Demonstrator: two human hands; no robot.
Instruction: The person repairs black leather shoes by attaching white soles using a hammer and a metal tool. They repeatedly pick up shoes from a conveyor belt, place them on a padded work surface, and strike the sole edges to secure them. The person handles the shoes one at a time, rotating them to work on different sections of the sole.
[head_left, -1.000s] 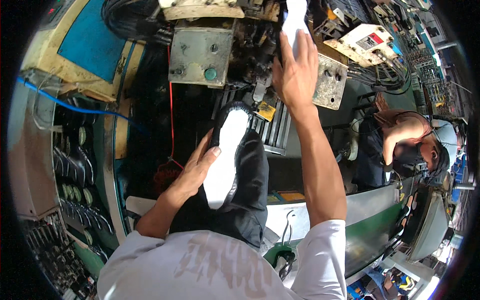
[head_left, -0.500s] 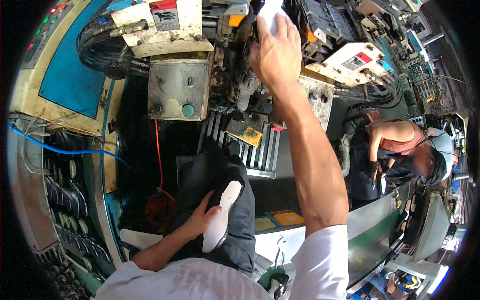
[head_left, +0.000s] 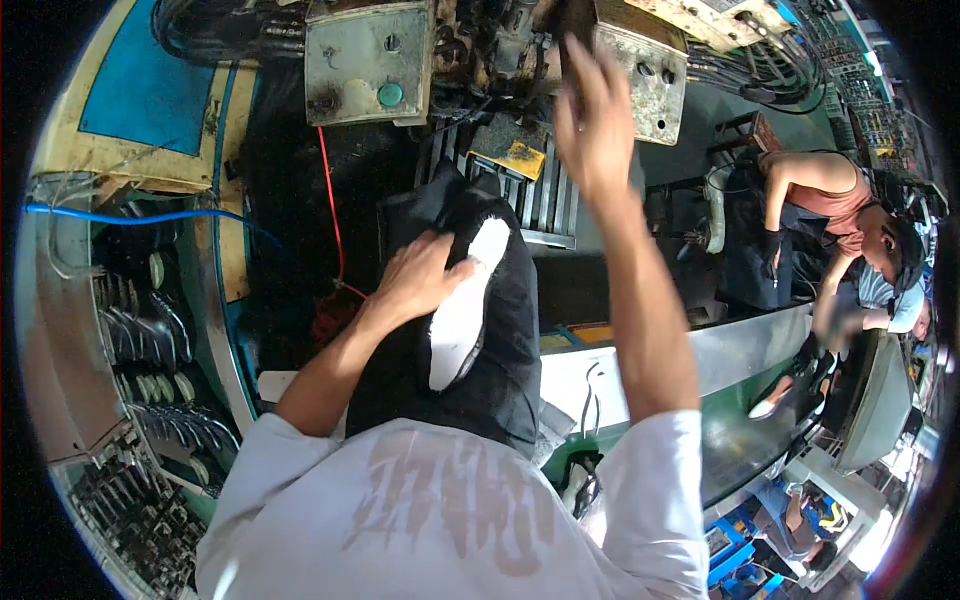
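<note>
one white-soled shoe (head_left: 462,318) lies on the lap (head_left: 513,350), below and right of the grey control box (head_left: 355,70). the right hand (head_left: 595,125), right of that box, has drawn back from another white-soled piece and seems free; its blurred fingers look loosely parted. the left hand (head_left: 415,275) lies at the shoe's edge; i cannot tell whether it grips. the long axis slants, far end up-right, nearer the box; toe direction is unclear.

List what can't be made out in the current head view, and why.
Head view:
- Right hand: fingers smeared by motion blur; contact with the machine unclear.
- Machine's top: cut off by the upper edge.
- Shoe: lap-facing side hidden behind its white sole; black rim merges with the dark trousers.
</note>
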